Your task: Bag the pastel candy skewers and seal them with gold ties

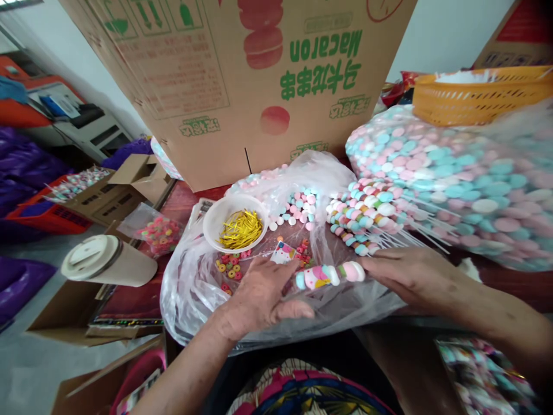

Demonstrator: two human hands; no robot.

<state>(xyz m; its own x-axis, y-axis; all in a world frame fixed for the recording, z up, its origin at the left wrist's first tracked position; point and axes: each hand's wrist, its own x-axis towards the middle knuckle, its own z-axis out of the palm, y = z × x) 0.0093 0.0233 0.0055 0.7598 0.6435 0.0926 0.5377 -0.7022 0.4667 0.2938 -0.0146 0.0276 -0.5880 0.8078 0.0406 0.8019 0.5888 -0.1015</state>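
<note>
A marshmallow skewer [322, 276], pink, white and blue with a colourful printed patch, lies across the plastic-covered table between my hands. My right hand [410, 279] closes over its right end, where the stick is hidden beneath the fingers. At the other end is my left hand [272, 291], palm down, thumb and fingers apart, holding nothing. Just beyond its fingertips lies a small printed card or label [283, 252]. Ring-shaped candies [228, 266] are scattered beside the left hand. Behind them stands a white bowl [211, 227] of gold twist ties [242, 229].
Finished-looking skewers [367, 210] are piled beyond my right hand. A large bag of pastel marshmallow discs [453, 173] carries an orange basket [475, 101]. A big cardboard box [194, 86] stands behind. At left are a lidded cup [116, 259] and a candy bag [159, 233].
</note>
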